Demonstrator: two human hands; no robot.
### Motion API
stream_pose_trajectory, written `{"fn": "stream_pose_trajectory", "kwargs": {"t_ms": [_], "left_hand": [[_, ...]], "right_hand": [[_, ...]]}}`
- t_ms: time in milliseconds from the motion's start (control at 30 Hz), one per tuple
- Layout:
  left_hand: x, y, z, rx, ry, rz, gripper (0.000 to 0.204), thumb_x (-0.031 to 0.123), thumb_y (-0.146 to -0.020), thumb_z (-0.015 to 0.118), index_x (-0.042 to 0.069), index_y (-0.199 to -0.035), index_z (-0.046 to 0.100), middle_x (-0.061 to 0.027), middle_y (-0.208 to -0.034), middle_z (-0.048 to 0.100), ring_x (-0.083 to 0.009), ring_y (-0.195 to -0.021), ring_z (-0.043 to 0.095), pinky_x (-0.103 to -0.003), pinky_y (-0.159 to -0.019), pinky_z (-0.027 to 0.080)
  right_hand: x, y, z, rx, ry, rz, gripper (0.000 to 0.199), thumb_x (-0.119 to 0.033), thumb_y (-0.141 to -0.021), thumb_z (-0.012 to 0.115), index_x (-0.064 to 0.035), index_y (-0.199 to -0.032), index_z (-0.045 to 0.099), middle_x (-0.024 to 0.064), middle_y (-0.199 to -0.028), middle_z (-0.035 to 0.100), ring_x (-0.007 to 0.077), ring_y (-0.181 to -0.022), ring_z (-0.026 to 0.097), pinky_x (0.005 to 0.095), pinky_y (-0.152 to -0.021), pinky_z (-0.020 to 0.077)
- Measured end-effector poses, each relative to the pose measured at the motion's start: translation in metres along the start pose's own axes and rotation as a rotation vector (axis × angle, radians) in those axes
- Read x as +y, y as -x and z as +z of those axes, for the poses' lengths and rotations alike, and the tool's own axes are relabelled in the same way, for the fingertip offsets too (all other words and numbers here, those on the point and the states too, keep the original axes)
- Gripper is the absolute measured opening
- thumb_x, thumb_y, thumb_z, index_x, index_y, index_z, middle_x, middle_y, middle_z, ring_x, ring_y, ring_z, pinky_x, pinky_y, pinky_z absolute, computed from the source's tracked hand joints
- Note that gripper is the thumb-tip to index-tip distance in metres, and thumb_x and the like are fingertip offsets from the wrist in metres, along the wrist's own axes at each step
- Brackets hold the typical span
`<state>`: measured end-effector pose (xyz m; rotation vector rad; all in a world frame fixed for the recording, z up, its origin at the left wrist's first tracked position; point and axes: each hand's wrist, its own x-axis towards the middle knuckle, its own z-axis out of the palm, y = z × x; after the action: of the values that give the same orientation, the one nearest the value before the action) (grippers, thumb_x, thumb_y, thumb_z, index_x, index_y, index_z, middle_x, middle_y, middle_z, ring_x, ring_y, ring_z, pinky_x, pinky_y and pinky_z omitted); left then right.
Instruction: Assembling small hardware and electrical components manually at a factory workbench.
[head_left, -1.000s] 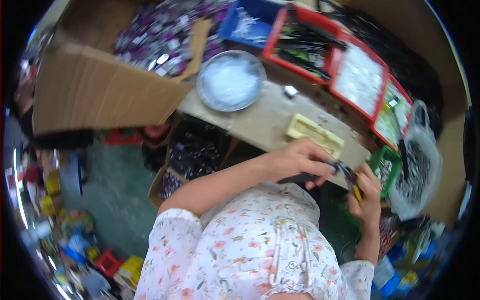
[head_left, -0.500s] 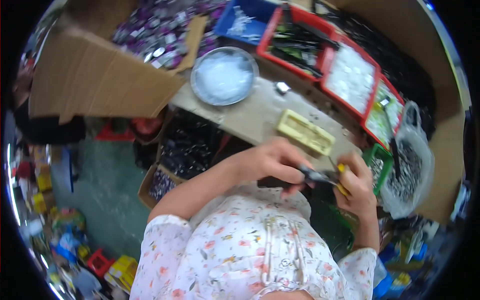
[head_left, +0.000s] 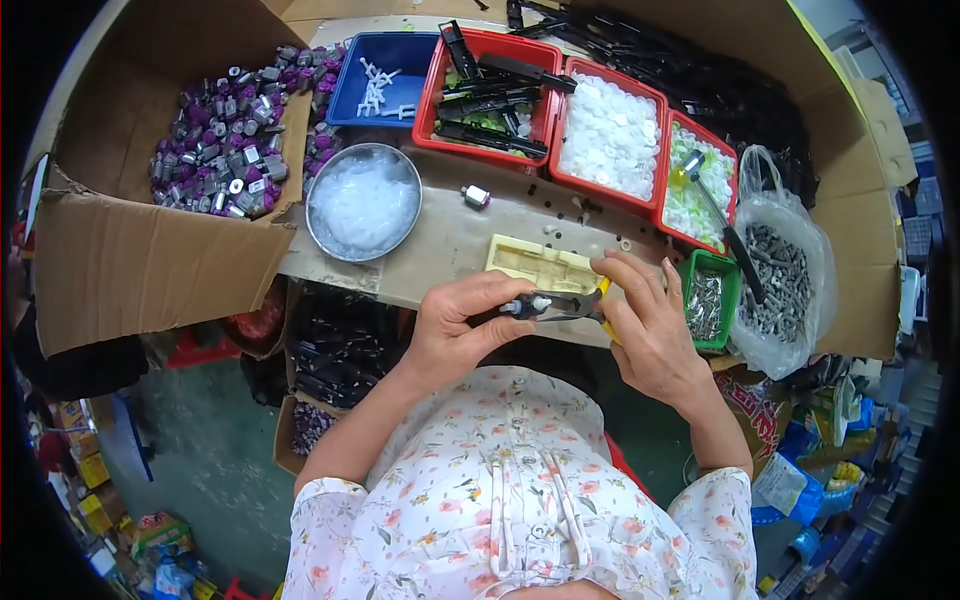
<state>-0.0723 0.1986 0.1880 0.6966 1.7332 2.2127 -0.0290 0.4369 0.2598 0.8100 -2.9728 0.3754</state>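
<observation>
My left hand [head_left: 450,325] is closed on a black plastic part [head_left: 566,304] with a small white piece on it, pinched between thumb and fingers. Across from it, my right hand [head_left: 652,330] grips a yellow-handled tool [head_left: 606,300] at the part's right end; its fingers hide much of the tool, so I cannot tell its exact kind. Just beyond both hands lies a cream-coloured plastic block [head_left: 518,258] with recesses, on the worktable [head_left: 440,245]. Farther back on the table lies a small silver motor [head_left: 475,197] with a white end.
A cardboard box [head_left: 165,265] of purple-and-silver motors stands left, beside a metal bowl [head_left: 312,215] of whitish grease-like stuff. Blue [head_left: 340,85] and red trays [head_left: 425,110] line the back. A hammer [head_left: 735,240] leans by a green tray [head_left: 735,300] and a bag of screws [head_left: 790,290].
The view has shifted and sharpened. My hands have turned the black part more level, and the right hand's fingers are more raised and spread around the yellow-handled tool.
</observation>
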Motion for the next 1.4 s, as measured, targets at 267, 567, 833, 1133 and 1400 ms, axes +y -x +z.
{"fn": "stream_pose_trajectory", "kwargs": {"t_ms": [267,567,833,1133,1400], "left_hand": [[0.004,-0.004,0.002,0.048,-0.115,0.089,0.032,-0.001,-0.082,0.074,-0.005,-0.113,0.067,-0.0114,-0.094,0.069,-0.0164,-0.084,0.064,-0.027,-0.076,0.051],[0.011,-0.007,0.011,-0.01,-0.211,0.05,0.03,0.0,-0.083,0.073,-0.005,-0.111,0.067,-0.0103,-0.092,0.068,-0.0176,-0.083,0.064,-0.027,-0.075,0.05],[0.0,-0.005,0.006,0.013,-0.126,-0.058,0.03,0.0,-0.085,0.071,-0.006,-0.114,0.065,-0.0087,-0.096,0.065,-0.0148,-0.085,0.063,-0.025,-0.076,0.049],[0.011,0.004,-0.008,-0.013,-0.244,0.012,0.027,0.004,-0.083,0.073,-0.004,-0.108,0.067,-0.011,-0.093,0.068,-0.0183,-0.08,0.065,-0.028,-0.072,0.05],[-0.012,0.087,-0.097,0.061,-0.95,-0.348,0.029,0.008,-0.074,0.078,-0.004,-0.099,0.069,-0.0166,-0.078,0.064,-0.0316,-0.069,0.062,-0.036,-0.062,0.048]], "right_hand": [[0.002,-0.005,0.004,0.034,0.088,-0.013,0.028,0.003,-0.07,0.066,-0.0031,-0.095,0.054,0.0158,-0.132,0.049,0.0347,-0.134,0.043,0.0625,-0.109,0.0245],[0.009,0.006,0.009,0.024,-0.019,-0.05,0.025,0.002,-0.063,0.066,-0.0012,-0.083,0.05,0.0209,-0.111,0.052,0.0387,-0.102,0.052,0.0464,-0.087,0.0404],[0.011,0.003,0.005,0.082,-0.137,-0.018,0.034,0.0,-0.063,0.067,-0.0023,-0.094,0.054,0.0179,-0.116,0.049,0.0387,-0.108,0.049,0.0519,-0.089,0.0375],[0.02,0.005,0.017,0.038,-0.259,-0.057,0.029,0.003,-0.065,0.065,-0.0014,-0.089,0.05,0.0196,-0.105,0.053,0.038,-0.094,0.054,0.0436,-0.084,0.0428],[0.065,0.005,0.044,-0.04,0.057,0.203,0.034,-0.002,-0.072,0.065,-0.0016,-0.105,0.056,0.0167,-0.116,0.051,0.0358,-0.108,0.05,0.0435,-0.091,0.0408]]}}
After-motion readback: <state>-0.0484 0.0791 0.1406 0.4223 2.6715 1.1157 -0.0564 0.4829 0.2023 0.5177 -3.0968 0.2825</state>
